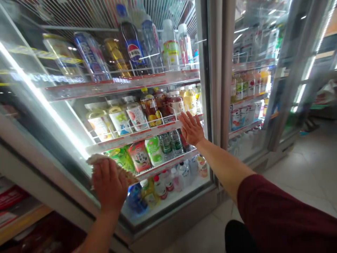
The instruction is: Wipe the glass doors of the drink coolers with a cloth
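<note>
My left hand (109,181) presses a crumpled light cloth (97,159) against the glass door of a lit drinks fridge, low on the left side. The fingers lie over the cloth and cover much of it. My right hand (191,129) has its fingers spread, its palm toward the same glass, and it holds nothing. Behind it are a wire shelf with tea and juice bottles (135,112) and a lower shelf with soft pouches (139,155) and small water bottles.
A cola bottle (134,45) and several cans stand on the upper shelf. More bottles (160,186) sit at the fridge bottom. A metal door frame (217,84) separates this fridge from another one on the right. Tiled floor (302,168) shows at the right, and a stocked shelf at the lower left.
</note>
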`<state>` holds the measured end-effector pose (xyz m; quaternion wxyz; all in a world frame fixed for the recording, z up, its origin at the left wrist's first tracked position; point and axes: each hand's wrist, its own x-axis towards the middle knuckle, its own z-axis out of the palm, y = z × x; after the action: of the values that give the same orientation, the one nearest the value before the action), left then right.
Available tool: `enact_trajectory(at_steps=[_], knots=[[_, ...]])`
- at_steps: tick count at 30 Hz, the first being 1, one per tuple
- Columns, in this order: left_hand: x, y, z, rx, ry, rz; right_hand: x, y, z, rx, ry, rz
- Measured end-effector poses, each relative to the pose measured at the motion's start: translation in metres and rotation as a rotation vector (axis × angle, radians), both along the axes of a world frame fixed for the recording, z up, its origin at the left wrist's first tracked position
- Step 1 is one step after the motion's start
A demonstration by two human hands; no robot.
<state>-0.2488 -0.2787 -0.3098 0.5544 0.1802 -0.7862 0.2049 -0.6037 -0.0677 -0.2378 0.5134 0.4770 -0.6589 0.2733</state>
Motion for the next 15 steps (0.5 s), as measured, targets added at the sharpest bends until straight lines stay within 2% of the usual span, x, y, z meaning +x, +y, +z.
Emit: enact_trajectory(at_steps=[2,3,4,5,7,10,12,13,14,15], knots=[[0.0,0.007,-0.038,-0.004,-0.097,-0.006,0.0,0.0,0.0,-0.001,0.003,-0.009],[0.001,0.008,-0.05,-0.011,-0.141,-0.013,-0.001,-0.001,0.0,0.002,0.0,-0.012],[0.001,0.007,-0.056,-0.021,-0.169,-0.021,-0.001,-0.001,0.0,0.007,-0.004,-0.015],[0.002,0.004,-0.054,-0.03,-0.177,-0.024,-0.001,-0.001,0.0,0.012,-0.007,-0.015],[0.003,-0.007,-0.027,-0.042,-0.125,-0.014,-0.001,-0.001,0.0,0.018,-0.011,-0.016],[-0.001,-0.021,0.041,-0.034,0.037,0.002,-0.001,-0.001,-0.001,0.019,-0.018,-0.014],[-0.008,-0.02,0.076,-0.025,0.092,-0.024,-0.001,-0.002,-0.001,0.012,-0.013,-0.008],[-0.014,-0.017,0.083,-0.018,0.104,-0.04,-0.001,-0.002,-0.001,0.006,-0.007,-0.005],[-0.02,-0.011,0.082,-0.014,0.098,-0.055,-0.001,-0.002,-0.001,0.002,-0.001,-0.002],[-0.026,-0.004,0.073,-0.023,0.075,-0.072,-0.001,-0.002,0.0,0.001,0.001,-0.002]])
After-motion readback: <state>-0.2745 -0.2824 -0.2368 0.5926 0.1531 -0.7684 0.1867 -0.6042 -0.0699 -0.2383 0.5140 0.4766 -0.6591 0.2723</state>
